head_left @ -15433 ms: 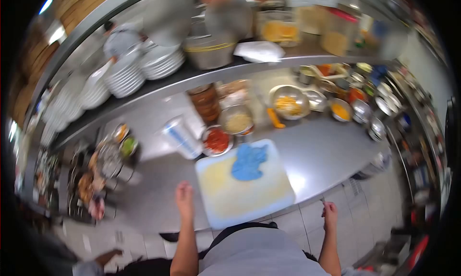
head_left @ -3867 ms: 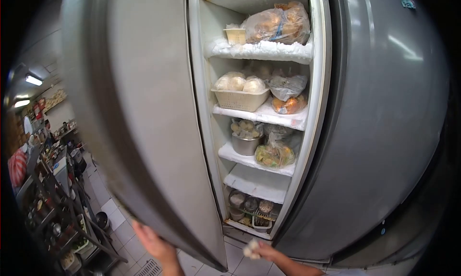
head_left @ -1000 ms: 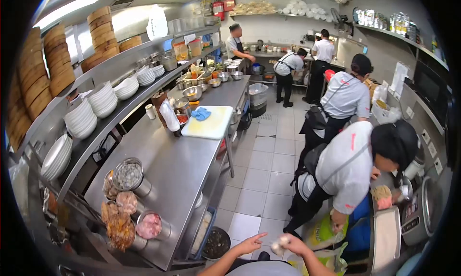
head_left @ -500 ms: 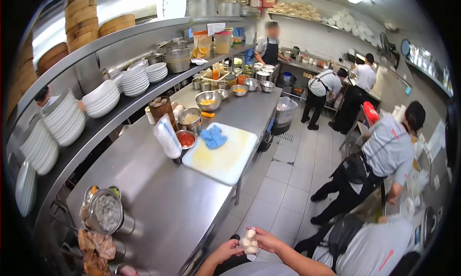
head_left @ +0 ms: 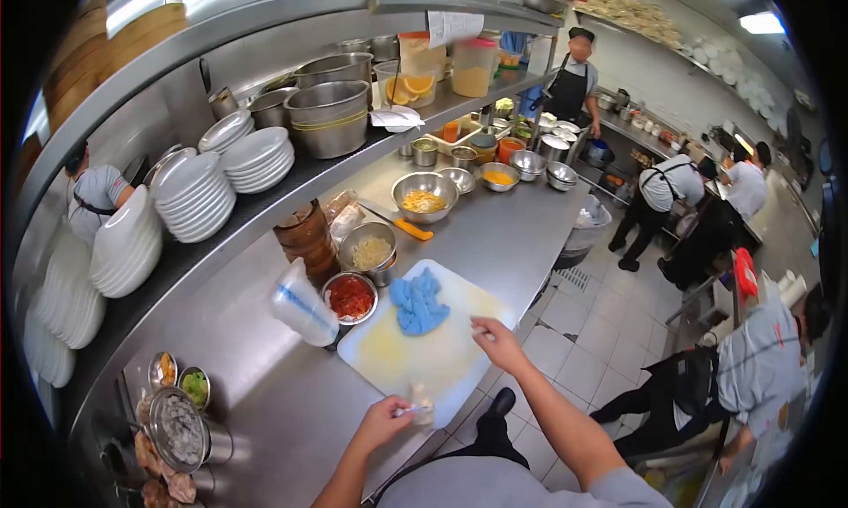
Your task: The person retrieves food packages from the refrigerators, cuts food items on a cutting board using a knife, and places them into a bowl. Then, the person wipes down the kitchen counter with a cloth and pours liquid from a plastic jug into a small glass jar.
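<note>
My left hand [head_left: 385, 422] is closed at the near corner of the white cutting board [head_left: 468, 298]. Its fingers pinch a small clear bag of pale, rounded lumps [head_left: 423, 405]; what the lumps are is too blurred to tell. Over the board's right side, my right hand [head_left: 501, 344] has its fingers drawn together, and whatever may be between them is too small to name. A crumpled blue cloth [head_left: 419, 303] lies on the board, left of my right hand.
Beside the board stand a bowl of chopped red food [head_left: 350, 298], a plastic-wrapped roll [head_left: 303, 303] and a metal bowl [head_left: 369, 248]. An orange-handled knife [head_left: 412, 230] lies behind. Stacked white dishes [head_left: 193, 197] line the shelf. Co-workers [head_left: 742, 375] stand along the right aisle.
Both hands held the bag together near my body. Now they are apart: the left has brought the bag to the board's corner, the right reaches over the board. My view has moved closer to the counter.
</note>
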{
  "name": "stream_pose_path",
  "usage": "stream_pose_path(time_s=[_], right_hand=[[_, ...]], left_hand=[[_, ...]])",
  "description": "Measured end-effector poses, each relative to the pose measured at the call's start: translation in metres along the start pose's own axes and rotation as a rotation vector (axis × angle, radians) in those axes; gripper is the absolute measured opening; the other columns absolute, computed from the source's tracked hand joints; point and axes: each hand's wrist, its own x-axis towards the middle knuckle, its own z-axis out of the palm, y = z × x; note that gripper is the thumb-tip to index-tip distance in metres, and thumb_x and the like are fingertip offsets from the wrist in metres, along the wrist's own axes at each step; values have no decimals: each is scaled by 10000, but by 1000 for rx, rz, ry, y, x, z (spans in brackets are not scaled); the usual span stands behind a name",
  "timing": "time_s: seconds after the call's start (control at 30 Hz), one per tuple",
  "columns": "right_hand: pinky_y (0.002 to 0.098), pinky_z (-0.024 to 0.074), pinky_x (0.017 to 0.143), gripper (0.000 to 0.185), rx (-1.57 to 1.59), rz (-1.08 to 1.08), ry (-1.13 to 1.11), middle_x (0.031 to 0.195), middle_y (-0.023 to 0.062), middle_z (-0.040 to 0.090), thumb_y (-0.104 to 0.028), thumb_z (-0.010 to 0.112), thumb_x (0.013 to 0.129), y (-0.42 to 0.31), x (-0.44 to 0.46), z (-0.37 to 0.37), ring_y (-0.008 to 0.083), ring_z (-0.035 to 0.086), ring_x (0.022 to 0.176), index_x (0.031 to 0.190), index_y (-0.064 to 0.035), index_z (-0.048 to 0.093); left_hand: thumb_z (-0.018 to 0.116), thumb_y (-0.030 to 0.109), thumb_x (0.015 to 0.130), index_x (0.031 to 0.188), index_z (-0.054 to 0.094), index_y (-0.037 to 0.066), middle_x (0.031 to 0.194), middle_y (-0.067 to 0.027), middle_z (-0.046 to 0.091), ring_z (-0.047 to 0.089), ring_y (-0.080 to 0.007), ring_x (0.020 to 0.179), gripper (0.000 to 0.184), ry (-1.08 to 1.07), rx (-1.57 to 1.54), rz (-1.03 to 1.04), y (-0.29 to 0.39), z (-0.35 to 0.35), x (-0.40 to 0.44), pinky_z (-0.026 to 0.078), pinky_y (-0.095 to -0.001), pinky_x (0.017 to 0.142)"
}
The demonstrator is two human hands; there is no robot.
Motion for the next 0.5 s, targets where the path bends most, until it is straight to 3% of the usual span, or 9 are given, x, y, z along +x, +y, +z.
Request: stream_pose_path(time_s=[0.1,0.2,0.4,0.5], right_hand=[[382,472,941,345,-110,-140,-107,1209,161,609,-160,625,866,13,112,11,322,585,1098,1196,-58,624],[403,452,977,363,-299,-340,-160,1225,201,591,-135,597,856,55,213,44,348,562,1134,1204,-33,610],[456,424,1019,387,-521,-322,-424,1361,247,479,-97,527,855,90,348,87,400,489,1235,1228,5,550],[484,438,987,355,-683,-356,-382,1303,255,508,-82,499,850,113,375,120,425,523,1162,1186,9,570]], left_hand=[[679,75,856,963,591,-16,785,-67,643,626,-126,664,166,251,1,-70,-17,-1,6,523,-261,607],[687,62,837,922,621,-20,730,-52,639,614,-107,626,136,537,-238,-127,-10,20,9,499,-240,562],[630,4,848,887,564,-15,706,-95,638,610,-152,554,78,974,-400,-161,23,80,38,484,-258,520],[647,12,842,895,590,-18,717,-91,644,608,-150,543,84,1057,-400,-221,43,108,66,498,-262,528]])
